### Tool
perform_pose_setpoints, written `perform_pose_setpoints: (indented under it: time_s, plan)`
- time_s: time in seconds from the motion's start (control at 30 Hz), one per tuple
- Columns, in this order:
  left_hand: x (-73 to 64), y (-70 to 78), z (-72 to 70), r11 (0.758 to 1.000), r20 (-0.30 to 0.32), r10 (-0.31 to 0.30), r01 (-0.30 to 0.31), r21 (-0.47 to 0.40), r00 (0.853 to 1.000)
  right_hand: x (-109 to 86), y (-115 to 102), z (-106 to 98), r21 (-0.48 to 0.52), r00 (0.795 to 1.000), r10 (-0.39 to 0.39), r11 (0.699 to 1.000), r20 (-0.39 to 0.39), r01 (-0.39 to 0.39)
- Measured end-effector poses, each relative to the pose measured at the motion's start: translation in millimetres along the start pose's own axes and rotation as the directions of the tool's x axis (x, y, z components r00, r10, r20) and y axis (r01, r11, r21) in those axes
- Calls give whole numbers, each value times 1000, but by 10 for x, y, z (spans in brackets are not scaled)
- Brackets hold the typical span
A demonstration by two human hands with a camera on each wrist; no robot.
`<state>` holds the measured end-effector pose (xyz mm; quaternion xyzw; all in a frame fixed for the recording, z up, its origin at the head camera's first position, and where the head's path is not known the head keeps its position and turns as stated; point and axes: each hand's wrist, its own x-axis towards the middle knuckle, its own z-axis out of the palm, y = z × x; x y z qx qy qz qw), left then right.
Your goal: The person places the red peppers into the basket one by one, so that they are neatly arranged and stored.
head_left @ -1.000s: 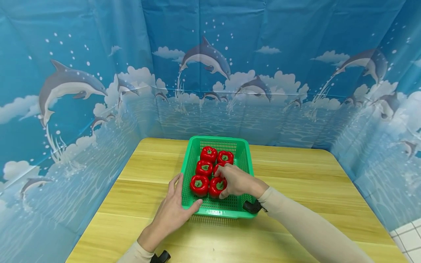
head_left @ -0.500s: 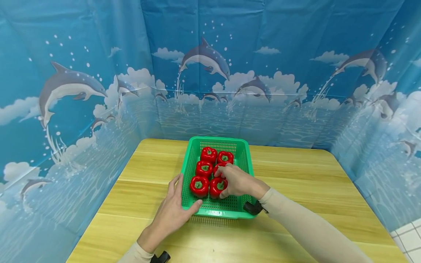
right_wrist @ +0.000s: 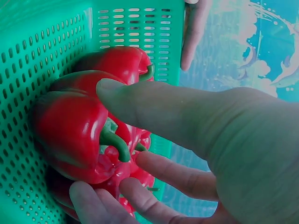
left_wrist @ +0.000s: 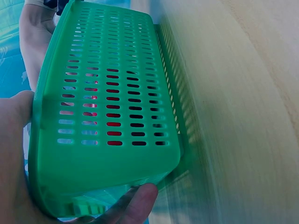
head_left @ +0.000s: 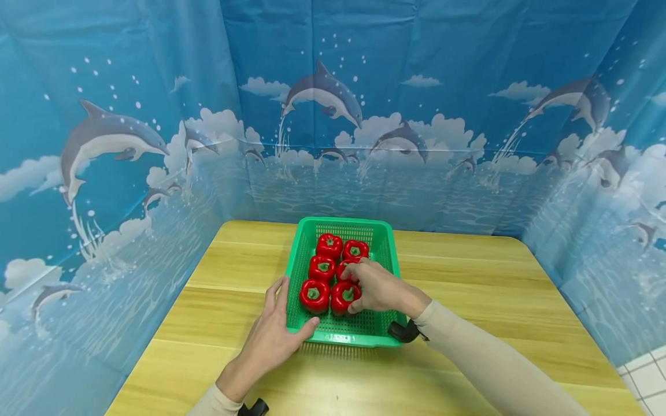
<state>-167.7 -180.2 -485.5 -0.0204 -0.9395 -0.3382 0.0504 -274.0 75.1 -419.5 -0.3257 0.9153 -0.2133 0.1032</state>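
Observation:
A green plastic basket (head_left: 340, 338) with slotted walls holds several red bell peppers (head_left: 314, 296) in two columns, stems up. My left hand (head_left: 273, 329) rests at its near left corner, fingers fairly straight along the outer left wall and thumb over the front rim. In the left wrist view a fingertip (left_wrist: 143, 200) touches the wall. My right hand (head_left: 380, 287) reaches into the basket and holds the near right bell pepper (right_wrist: 70, 135), thumb on the near side and fingers on the far side. That hand partly hides the pepper behind it.
The basket stands on a wood-patterned table (head_left: 458, 277), near its back edge. A blue curtain (head_left: 406, 190) printed with dolphins surrounds the table at the back and sides. White tiles (head_left: 645, 375) show at the lower right.
Hardly anything differs. Both hands keep their places on the basket and the pepper, and the head view has shifted very slightly.

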Motion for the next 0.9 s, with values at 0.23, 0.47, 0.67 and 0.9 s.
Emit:
perform_pose_setpoints:
  time_s: [0.23, 0.47, 0.67, 0.9]
  plan:
    - [7, -2, 1, 1000, 4, -5, 5, 0, 1000, -85, 15, -42, 51, 998, 51, 997, -25, -50]
    - [26, -15, 4, 1000, 19, -11, 11, -8, 1000, -242, 119, -108, 167, 996, 44, 985, -75, -31]
    - [23, -45, -16, 1000, 17, -18, 18, -13, 1000, -414, 254, -106, 231, 990, 49, 973, -136, -17]
    - [15, -92, -41, 1000, 13, -27, 27, -6, 1000, -578, 356, -40, 240, 965, 16, 969, -263, 50]
